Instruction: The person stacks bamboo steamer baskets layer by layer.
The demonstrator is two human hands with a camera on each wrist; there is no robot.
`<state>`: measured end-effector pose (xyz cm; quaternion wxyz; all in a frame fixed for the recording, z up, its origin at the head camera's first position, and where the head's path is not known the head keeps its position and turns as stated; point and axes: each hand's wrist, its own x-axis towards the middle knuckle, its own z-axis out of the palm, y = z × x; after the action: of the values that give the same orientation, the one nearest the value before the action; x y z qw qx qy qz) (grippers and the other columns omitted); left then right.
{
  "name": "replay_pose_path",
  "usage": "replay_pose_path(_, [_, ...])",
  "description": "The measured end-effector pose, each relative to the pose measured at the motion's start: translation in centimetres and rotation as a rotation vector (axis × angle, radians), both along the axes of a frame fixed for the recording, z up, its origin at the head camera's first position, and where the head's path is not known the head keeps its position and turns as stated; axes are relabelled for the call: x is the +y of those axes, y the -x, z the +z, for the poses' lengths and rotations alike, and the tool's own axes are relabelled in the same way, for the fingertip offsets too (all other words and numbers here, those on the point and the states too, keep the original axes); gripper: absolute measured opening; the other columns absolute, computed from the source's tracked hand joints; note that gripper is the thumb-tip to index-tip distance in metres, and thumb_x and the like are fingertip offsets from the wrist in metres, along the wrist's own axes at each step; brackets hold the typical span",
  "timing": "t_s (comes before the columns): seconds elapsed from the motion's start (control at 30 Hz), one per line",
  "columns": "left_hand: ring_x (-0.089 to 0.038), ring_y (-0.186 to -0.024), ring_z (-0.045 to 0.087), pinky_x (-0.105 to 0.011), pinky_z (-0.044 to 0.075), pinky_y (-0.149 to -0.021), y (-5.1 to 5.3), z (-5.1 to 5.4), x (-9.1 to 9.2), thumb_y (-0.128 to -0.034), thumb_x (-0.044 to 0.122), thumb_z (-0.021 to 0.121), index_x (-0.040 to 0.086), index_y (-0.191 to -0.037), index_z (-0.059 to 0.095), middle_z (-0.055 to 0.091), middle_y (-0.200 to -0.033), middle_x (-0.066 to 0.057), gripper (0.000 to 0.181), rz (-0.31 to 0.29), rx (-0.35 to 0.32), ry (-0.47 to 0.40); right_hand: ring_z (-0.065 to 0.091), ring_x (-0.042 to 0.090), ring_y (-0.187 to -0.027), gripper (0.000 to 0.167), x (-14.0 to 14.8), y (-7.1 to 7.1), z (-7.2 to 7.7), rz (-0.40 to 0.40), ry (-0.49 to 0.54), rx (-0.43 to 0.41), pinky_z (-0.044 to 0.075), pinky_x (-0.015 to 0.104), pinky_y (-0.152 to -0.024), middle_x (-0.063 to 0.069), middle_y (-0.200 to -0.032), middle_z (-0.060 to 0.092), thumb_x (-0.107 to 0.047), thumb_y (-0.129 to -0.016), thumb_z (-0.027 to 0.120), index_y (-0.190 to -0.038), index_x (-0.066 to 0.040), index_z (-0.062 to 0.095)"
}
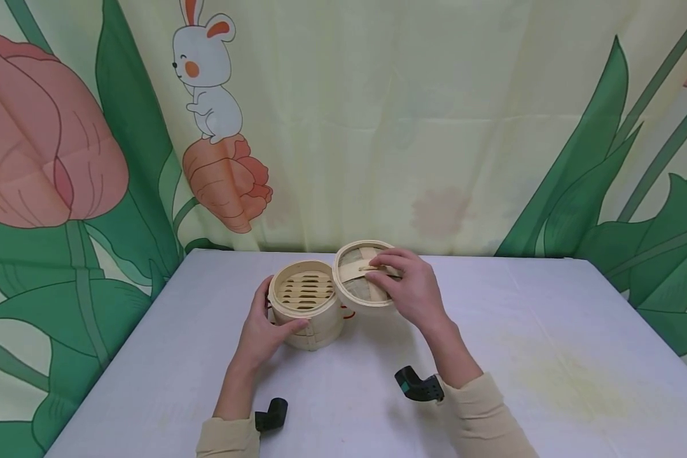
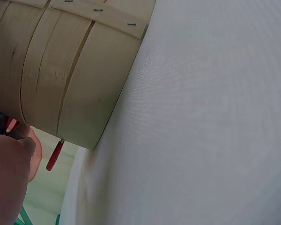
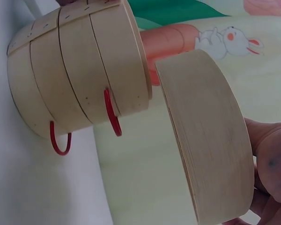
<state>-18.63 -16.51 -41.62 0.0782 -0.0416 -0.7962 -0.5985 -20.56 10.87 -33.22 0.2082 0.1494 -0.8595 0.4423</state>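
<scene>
A round bamboo steamer [image 1: 316, 329] stands upright near the table's far edge, its slatted rack [image 1: 305, 291] visible through the uncovered top. My left hand [image 1: 266, 336] grips it from the left, thumb along the front wall. Just right of the steamer, my right hand [image 1: 413, 287] pinches the strap handle on top of the bamboo lid [image 1: 355, 294]. The lid is raised and tilted; in the right wrist view a gap separates the lid [image 3: 208, 140] from the steamer [image 3: 79, 65]. Red loop handles [image 3: 113, 115] stick out from the steamer's side.
A white cloth covers the table [image 1: 527, 356], with a faint yellowish stain at the right. Behind it hangs a printed curtain [image 1: 378, 127] with a rabbit, a carrot and plants. Black devices [image 1: 271, 415] are worn at both wrists.
</scene>
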Motion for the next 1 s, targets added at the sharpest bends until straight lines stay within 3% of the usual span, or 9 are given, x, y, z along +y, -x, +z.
replay_pose_path(0.37, [-0.025, -0.151, 0.017, -0.054, 0.011, -0.12, 0.0, 0.1, 0.0, -0.0737, 0.024, 0.093, 0.01, -0.159, 0.021, 0.029, -0.161, -0.008, 0.113, -0.006, 0.002, 0.001, 0.061, 0.026, -0.117, 0.017, -2.2, 0.3, 0.5, 0.013, -0.007, -0.01, 0.048, 0.043, -0.098, 0.006, -0.115, 0.069, -0.016, -0.082, 0.085, -0.097, -0.009, 0.079])
replay_pose_path(0.63, [-0.027, -0.142, 0.029, -0.058, 0.018, -0.116, 0.0, 0.2, 0.1, -0.072, 0.029, 0.094, 0.015, -0.159, 0.023, 0.036, -0.155, -0.006, 0.113, 0.014, -0.026, 0.012, 0.061, 0.027, -0.117, 0.018, -3.3, 0.3, 0.8, 0.022, -0.013, -0.006, 0.048, 0.043, -0.099, 0.006, -0.114, 0.07, -0.018, -0.082, 0.085, -0.097, -0.01, 0.08])
replay_pose_path(1.0, [-0.027, -0.142, 0.028, -0.059, 0.017, -0.116, -0.1, 0.2, -0.1, -0.0727, 0.029, 0.094, 0.014, -0.159, 0.022, 0.034, -0.154, -0.006, 0.113, 0.006, -0.031, 0.014, 0.062, 0.026, -0.115, 0.018, -4.7, 0.4, 1.1, 0.033, -0.041, -0.011, 0.048, 0.042, -0.098, 0.005, -0.113, 0.07, -0.019, -0.082, 0.085, -0.097, -0.011, 0.08])
